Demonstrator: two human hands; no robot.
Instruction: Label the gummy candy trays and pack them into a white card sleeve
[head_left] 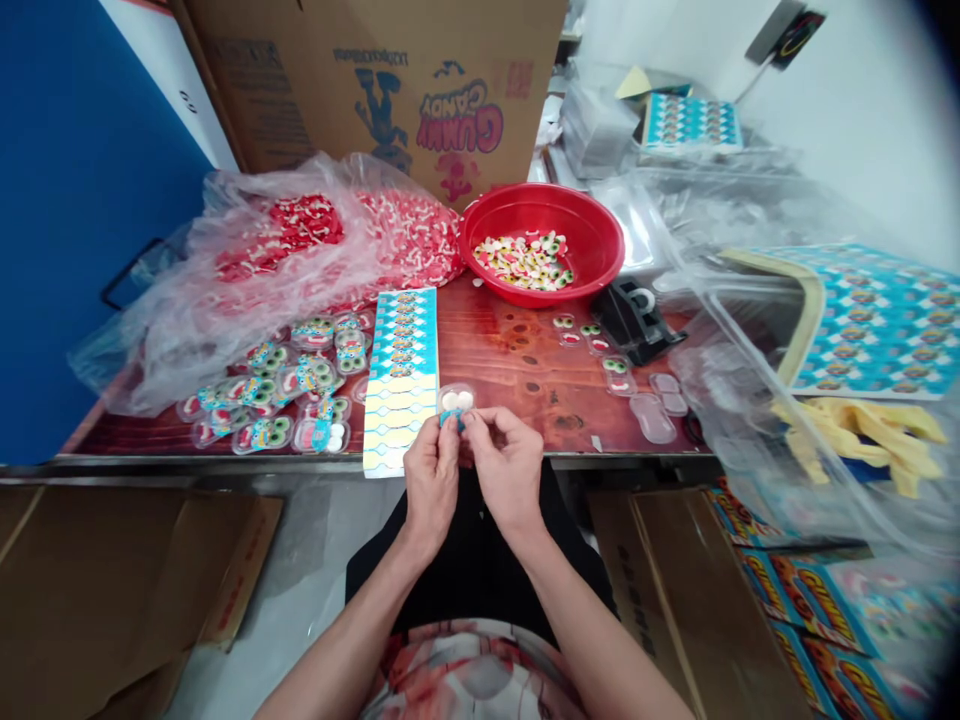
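Observation:
At the table's front edge, both my hands are closed around a small clear candy pack (456, 398) with white round gummies showing in its far end. My left hand (433, 465) pinches the pack's near side, where a blue label (452, 416) lies across it. The fingertips of my right hand (508, 465) are pressed together at the label's right end; the pack's near end is hidden behind the fingers. Just left of the pack lies a sheet of blue labels (405, 350), its lower part bare yellow backing.
Labelled candy packs (262, 395) are heaped left. Behind are a plastic bag of red-and-white gummies (300, 240), a red basin (600, 240) with eyeball gummies and a cardboard box (315, 90). To the right are a black tape dispenser (637, 320), unlabelled packs (617, 372) and yellow gloves (870, 440).

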